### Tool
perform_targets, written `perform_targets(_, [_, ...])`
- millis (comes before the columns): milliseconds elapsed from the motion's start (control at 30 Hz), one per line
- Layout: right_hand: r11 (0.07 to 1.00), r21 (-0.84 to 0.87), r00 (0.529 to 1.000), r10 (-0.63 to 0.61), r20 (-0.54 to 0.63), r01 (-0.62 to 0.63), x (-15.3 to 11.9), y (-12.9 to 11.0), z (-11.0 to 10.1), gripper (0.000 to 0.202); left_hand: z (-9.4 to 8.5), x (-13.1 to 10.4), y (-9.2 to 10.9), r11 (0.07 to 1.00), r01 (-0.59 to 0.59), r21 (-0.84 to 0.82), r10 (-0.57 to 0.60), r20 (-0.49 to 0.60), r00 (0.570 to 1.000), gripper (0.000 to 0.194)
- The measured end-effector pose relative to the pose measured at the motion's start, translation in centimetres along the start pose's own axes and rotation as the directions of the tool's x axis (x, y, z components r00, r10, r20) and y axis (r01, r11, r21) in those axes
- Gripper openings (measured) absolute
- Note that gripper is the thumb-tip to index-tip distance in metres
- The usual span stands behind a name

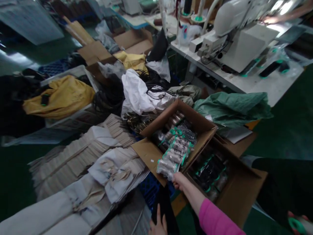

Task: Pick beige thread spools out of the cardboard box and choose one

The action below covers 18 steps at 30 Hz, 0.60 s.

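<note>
The clear plastic bag of beige thread spools (pixel 174 151) lies just ahead of my right hand (pixel 179 181), largely inside an open cardboard carton (pixel 158 119), its near end at the carton's edge. My right hand pinches the plastic at that end, so I judge the step in hand to be handling this bag by its end at the carton's mouth. The next move, I think, calls for a firm hold on thin plastic that could tear or slip under the spools' weight. Just right of that hand, a 2nd carton (pixel 241 192) holds black thread spools (pixel 211 171). Below it, my left hand (pixel 158 227) has its fingers spread, with nothing visible in them. To its left lie tied stacks of pale sheets (pixel 117 173); beyond the 2 cartons sit a white sack (pixel 134 93) and a green sack (pixel 234 109). Well to its right, another person's hand (pixel 304 217) grips a green-ended spool (pixel 295 225).
</note>
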State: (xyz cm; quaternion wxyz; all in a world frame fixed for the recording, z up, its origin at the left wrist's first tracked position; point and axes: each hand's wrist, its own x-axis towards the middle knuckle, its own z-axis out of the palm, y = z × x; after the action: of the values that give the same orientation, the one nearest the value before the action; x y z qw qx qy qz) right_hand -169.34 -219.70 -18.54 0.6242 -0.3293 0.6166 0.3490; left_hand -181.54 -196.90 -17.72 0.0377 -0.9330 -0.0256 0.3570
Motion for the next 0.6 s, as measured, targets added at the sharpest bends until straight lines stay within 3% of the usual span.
perform_targets(67, [0.999,-0.05,1.0,-0.014,-0.023,0.012,-0.5,-1.6,-0.7,0.024,-0.9,0.0,-0.4,0.995,0.022,-0.099,-0.014,0.076,0.997,0.05])
perform_targets(133, [0.995,-0.101,0.998,-0.031,-0.048,0.026,-1.1,-2.8,-1.4,0.023,-2.4,0.3,-0.2,0.978,0.035,-0.207,-0.018,0.081,0.997,0.051])
perform_targets(200, [0.986,-0.157,0.996,-0.062,-0.064,0.052,-1.7,-3.3,-2.2,0.024,-4.8,1.2,1.0,0.894,0.009,-0.448,0.027,0.074,0.997,0.053])
perform_targets(233, [0.98,-0.188,0.994,-0.084,-0.069,0.07,-2.0,-3.4,-2.4,0.025,-6.2,2.1,1.9,0.796,0.006,-0.605,0.061,0.09,0.994,0.055])
perform_targets(267, [0.97,-0.223,0.991,-0.11,-0.07,0.092,-2.4,-3.4,-2.6,0.025,-7.6,3.2,3.2,0.619,0.033,-0.784,0.106,0.125,0.986,0.06])
perform_targets(300, [0.958,-0.262,0.987,-0.143,-0.07,0.12,-2.7,-3.4,-2.8,0.026,-9.0,4.7,4.6,0.391,0.218,-0.894,0.109,0.28,0.954,0.068])
perform_targets(333, [0.94,-0.307,0.981,-0.18,-0.067,0.152,-2.9,-3.5,-2.8,0.027,-10.3,6.3,6.2,0.325,0.29,-0.9,0.133,0.347,0.928,0.073])
perform_targets(467, [0.788,-0.515,0.919,-0.394,-0.002,0.337,-3.8,-5.2,-2.4,0.03,-13.6,13.7,11.5,0.211,0.501,-0.84,0.194,0.538,0.821,0.083])
perform_targets(533, [0.647,-0.613,0.851,-0.518,0.082,0.453,-4.2,-6.4,-2.0,0.029,-14.4,16.5,12.7,0.167,0.585,-0.793,0.24,0.608,0.756,0.088])
perform_targets(600, [0.458,-0.69,0.758,-0.619,0.204,0.56,-4.9,-7.0,-1.5,0.028,-14.9,17.9,12.6,0.129,0.661,-0.739,0.311,0.663,0.681,0.089])
